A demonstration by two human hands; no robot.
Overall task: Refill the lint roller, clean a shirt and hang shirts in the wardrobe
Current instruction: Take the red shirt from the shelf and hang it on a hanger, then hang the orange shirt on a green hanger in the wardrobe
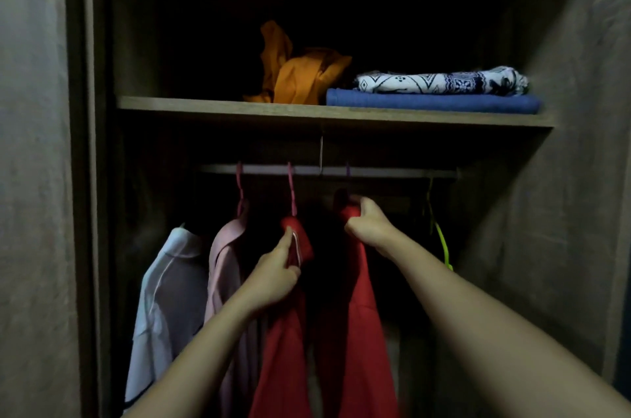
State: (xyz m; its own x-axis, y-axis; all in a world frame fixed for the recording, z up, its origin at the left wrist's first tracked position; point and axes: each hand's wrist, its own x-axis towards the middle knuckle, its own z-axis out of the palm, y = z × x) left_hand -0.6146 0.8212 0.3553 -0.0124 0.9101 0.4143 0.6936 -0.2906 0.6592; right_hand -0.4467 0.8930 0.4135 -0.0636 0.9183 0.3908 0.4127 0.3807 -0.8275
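Note:
Two red shirts hang from the wardrobe rail (375, 173). My left hand (276, 275) pinches the collar of the left red shirt (283, 349), which hangs on a pink hanger (291, 190). My right hand (367, 224) grips the top of the right red shirt (358, 332) just below the rail; its hanger hook is mostly hidden in the dark. A pink shirt (225, 267) and a white shirt (167, 298) hang further left. No lint roller is in view.
A yellow-green empty hanger (442, 243) hangs at the right end of the rail. On the shelf (218, 107) above lie a crumpled orange garment (297, 76), a folded blue cloth (430, 104) and a patterned white one (440, 82). Wardrobe walls close in both sides.

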